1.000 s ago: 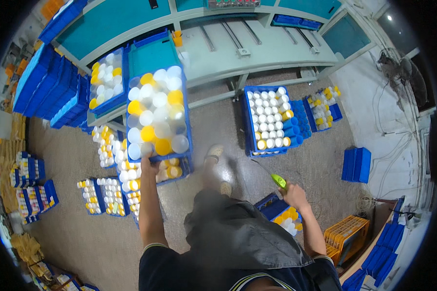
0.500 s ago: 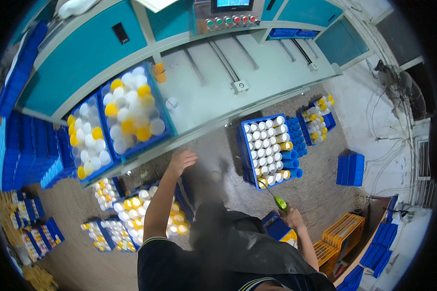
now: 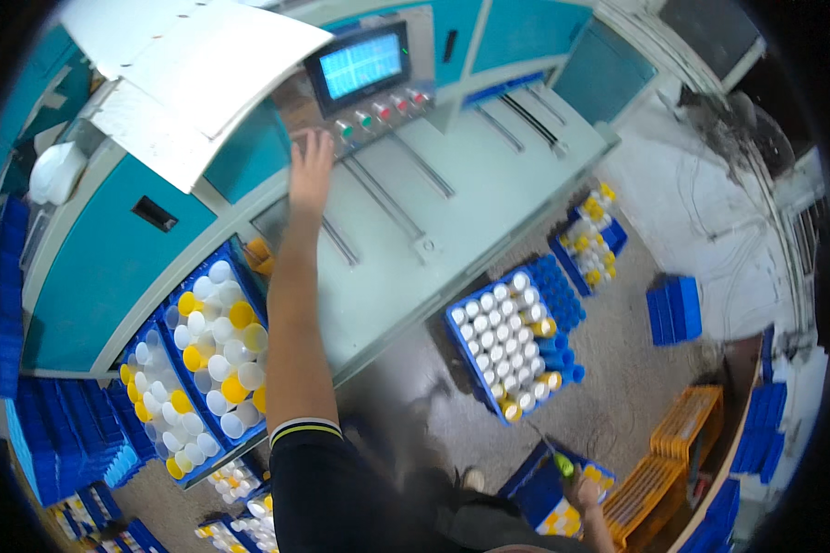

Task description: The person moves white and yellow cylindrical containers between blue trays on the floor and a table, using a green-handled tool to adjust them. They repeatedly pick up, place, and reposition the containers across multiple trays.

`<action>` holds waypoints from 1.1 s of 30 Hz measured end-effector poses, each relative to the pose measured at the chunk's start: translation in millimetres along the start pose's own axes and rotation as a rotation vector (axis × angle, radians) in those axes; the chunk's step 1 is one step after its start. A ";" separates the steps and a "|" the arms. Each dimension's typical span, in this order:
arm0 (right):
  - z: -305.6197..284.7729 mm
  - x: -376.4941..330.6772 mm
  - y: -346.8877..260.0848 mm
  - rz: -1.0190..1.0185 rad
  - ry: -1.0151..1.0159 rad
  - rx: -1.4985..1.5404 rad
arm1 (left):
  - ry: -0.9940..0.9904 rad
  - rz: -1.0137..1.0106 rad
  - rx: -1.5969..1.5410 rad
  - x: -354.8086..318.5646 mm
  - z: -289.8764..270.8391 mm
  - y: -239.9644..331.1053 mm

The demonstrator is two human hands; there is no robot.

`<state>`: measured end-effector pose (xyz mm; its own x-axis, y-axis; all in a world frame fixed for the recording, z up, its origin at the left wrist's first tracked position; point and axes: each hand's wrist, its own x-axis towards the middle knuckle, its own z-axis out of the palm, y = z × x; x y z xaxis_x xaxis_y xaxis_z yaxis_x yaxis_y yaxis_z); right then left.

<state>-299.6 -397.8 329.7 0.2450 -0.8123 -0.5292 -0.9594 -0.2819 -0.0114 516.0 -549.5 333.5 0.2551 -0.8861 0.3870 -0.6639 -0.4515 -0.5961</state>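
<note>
My left hand (image 3: 312,158) is stretched out to the machine's control panel, fingers extended, holding nothing. Its fingertips are at the left end of a row of coloured push buttons (image 3: 383,111), under a lit screen (image 3: 360,66). Whether a finger presses a button cannot be made out. Down at the lower right, my right hand (image 3: 584,490) is closed round the bright green handle of a tool (image 3: 563,464) with a thin metal shaft. The shaft points up and left, near a blue crate (image 3: 505,419) packed with white and yellow capped tubes; its tip is blurred.
Two blue crates (image 3: 219,426) of white and yellow round pieces rest on the machine's pale worktop (image 3: 369,309), beside slotted rails. A raised white cover (image 3: 212,83) juts out near my left arm. Blue tubes (image 3: 563,295), orange crates (image 3: 650,488) and stacked blue bins (image 3: 673,311) stand on the floor.
My left hand has risen from below the worktop's edge to the button panel. The view has turned and shifted. My right hand still grips the green-handled tool, now lower in view.
</note>
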 end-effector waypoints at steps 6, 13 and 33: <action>32.7 30.3 26.2 -0.007 0.021 0.049 | -0.273 0.066 0.222 11.0 -23.1 1.3; 42.9 -26.8 30.7 0.078 0.069 0.192 | 0.109 -0.205 -0.575 -40.2 -81.0 125.1; 170.1 -400.3 229.8 0.578 1.293 1.681 | -0.797 2.041 -1.615 -631.0 -745.3 593.6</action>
<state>-642.0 -50.5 394.5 -0.7836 -0.6185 -0.0575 0.0378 0.0449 -0.9983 -563.0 -180.2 259.7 -0.9991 0.0014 0.0419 0.0393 0.3837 0.9226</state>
